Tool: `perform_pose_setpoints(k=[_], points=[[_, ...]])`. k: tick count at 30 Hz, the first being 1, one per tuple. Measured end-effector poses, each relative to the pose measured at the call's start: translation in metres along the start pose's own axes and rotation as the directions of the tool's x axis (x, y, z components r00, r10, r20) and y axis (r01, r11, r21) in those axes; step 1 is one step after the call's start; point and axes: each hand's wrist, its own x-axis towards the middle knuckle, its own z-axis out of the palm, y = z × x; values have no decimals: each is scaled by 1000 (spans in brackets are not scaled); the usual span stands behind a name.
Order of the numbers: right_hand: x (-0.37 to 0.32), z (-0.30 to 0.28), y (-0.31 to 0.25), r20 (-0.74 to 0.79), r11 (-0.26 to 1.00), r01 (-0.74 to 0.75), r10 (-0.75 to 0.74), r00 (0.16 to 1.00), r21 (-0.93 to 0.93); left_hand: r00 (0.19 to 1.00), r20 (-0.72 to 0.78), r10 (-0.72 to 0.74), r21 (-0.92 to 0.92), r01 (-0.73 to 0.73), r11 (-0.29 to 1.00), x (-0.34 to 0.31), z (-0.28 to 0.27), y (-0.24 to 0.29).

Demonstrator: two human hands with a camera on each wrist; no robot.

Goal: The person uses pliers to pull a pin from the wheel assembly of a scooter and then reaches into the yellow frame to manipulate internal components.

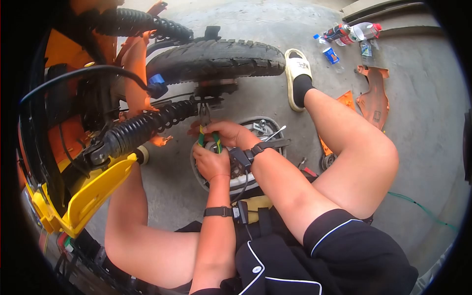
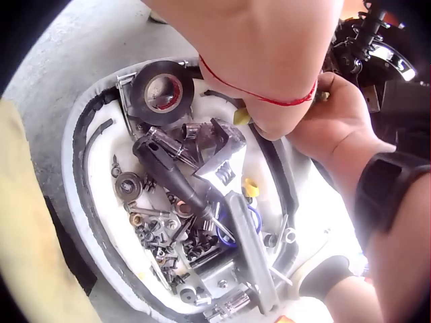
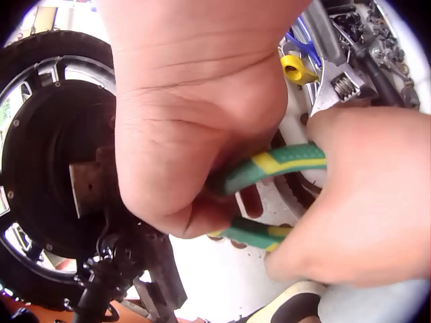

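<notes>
Both hands are on a pair of pliers with green and yellow handles. The left hand grips the ends of the spread handles. Nearer the pliers' head, the right hand holds them with curled fingers, and its palm side hides part of the tool in the right wrist view. The metal nose of the pliers points up at the lower end of a black coil-spring shock absorber, beside the wheel. What the nose bites on cannot be told.
Under the hands lies a tray with loose bolts, an adjustable wrench, a screwdriver and black tape. A yellow panel juts out at left. Bottles and orange panels lie at right.
</notes>
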Motion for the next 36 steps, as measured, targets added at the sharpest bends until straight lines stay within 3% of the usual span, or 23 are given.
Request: perform_pose_setpoints(k=[1,5,7,8,10,14,15,16,17,18,19,20,21,22,23,24,25,27,30,31,33,34,36], points=[[-3,2,1,38,975,-18,10,999,221,1000,5,7,-3,-7,1000,0,-2,1],[3,4,2,-51,990,-126,130,990,67,991,68,-114,-41,117,992,1,-2,7],[12,2,7,105,986,-149,141,984,72,997,60,-58,-122,65,990,2,-8,4],[14,2,10,107,986,-150,143,984,67,993,112,-35,-141,51,989,5,-6,-3],[15,9,12,-162,992,-102,89,983,-77,990,140,-2,-211,32,977,13,-12,-3],[18,26,21,-278,992,-54,21,960,-110,970,228,87,-384,8,923,19,-13,-21],[16,34,18,-411,976,-88,-2,912,-198,969,228,95,-401,5,916,22,-4,-30],[17,38,17,-531,951,-130,-41,846,-280,934,307,181,-606,45,794,27,3,-39],[17,43,17,-533,948,-127,-51,844,-292,890,360,281,-765,109,634,30,10,-46],[20,45,21,-618,899,-186,-112,778,-397,876,398,272,-847,237,476,24,-17,-21],[26,43,27,-684,836,-255,-182,706,-485,878,392,275,-850,231,473,27,-14,-26],[34,35,28,-690,680,-432,-151,708,-593,768,547,334,-824,422,379,32,-5,-39],[32,41,26,-689,679,-433,-151,709,-593,623,667,409,-742,602,294,36,6,-54],[26,52,18,-735,601,-517,-183,653,-610,623,667,408,-742,603,293,43,21,-69],[19,62,11,-774,520,-601,-219,594,-608,505,733,456,-663,680,313,49,36,-87],[13,73,7,-776,522,-602,-214,593,-604,378,782,496,-575,744,340,51,42,-97],[9,82,5,-786,469,-637,-271,555,-612,378,785,490,-573,744,343,45,39,-97],[3,93,1,-788,423,-664,-326,523,-616,495,756,429,-446,869,-215,28,31,-91],[-6,93,-1,-765,413,-644,-331,553,-644,527,776,347,-493,850,-188,20,8,-54],[-7,91,-5,-764,416,-644,-290,576,-643,482,828,285,-441,875,-200,20,9,-58],[-8,81,-11,-742,423,-625,-210,637,-656,487,781,391,-508,860,-55,24,6,-59],[-8,67,-9,-692,453,-566,-176,700,-688,476,802,361,-532,844,68,21,-1,-51],[-7,34,-5,-453,405,-374,-117,884,-834,483,796,365,-591,753,291,18,-7,-40]])
